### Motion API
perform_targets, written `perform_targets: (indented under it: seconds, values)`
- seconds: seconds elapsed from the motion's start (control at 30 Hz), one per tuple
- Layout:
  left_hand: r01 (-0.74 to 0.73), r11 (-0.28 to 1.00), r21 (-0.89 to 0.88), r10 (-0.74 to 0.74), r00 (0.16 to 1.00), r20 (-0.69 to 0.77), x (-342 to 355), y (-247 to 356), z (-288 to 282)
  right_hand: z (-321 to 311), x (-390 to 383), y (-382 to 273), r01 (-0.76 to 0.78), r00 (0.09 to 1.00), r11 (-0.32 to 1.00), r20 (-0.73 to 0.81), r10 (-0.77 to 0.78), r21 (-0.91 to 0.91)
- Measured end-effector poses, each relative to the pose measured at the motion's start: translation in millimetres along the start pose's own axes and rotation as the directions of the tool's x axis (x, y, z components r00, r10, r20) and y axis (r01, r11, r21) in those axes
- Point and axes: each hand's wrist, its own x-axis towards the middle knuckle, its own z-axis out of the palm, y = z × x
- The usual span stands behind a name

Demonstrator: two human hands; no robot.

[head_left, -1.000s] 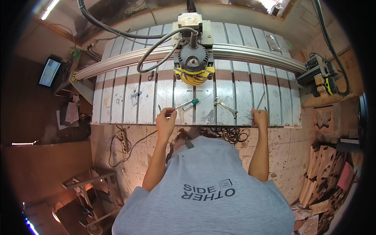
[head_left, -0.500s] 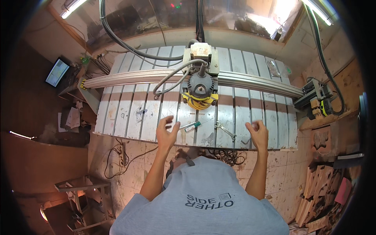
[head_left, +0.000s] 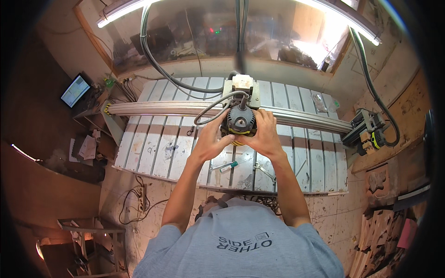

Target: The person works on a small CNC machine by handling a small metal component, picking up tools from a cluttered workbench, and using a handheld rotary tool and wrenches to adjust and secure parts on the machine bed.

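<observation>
the left hand (head_left: 211, 142) and the right hand (head_left: 265, 133) hold the motor (head_left: 241, 121) from both sides, fingers bent partway, thumbs close together. the motor is round, gray on top, yellow below. it hangs over the tabletop (head_left: 243, 178), in from the near edge. a wrench (head_left: 264, 171) lies closer to that edge.

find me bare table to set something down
Free: the slotted table left of the black ring, in front of the rail; also right of the thin rod. Crowded: centre, with green-capped tube, wrench, and left grip and right grip around the motor.
</observation>
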Motion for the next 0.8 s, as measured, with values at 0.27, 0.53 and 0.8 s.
perform_targets:
  seconds: [0.27,0.53,0.8]
  values:
    - [0.092,0.991,-0.098,-0.1,0.991,-0.087,5.9,2.2,12.4,5.8,6.5,1.5,0.086,0.992,0.993,-0.103,-0.077,0.085]
    - [-0.036,0.955,-0.294,-0.053,0.956,-0.29,14.3,17.8,23.1,-11.7,17.1,-16.5,0.114,0.976,0.973,-0.205,-0.072,0.202]
    - [0.006,0.898,-0.44,-0.24,0.844,-0.479,24.0,63.4,10.7,-41.4,54.3,-45.0,0.204,0.917,0.968,-0.374,-0.136,0.148]
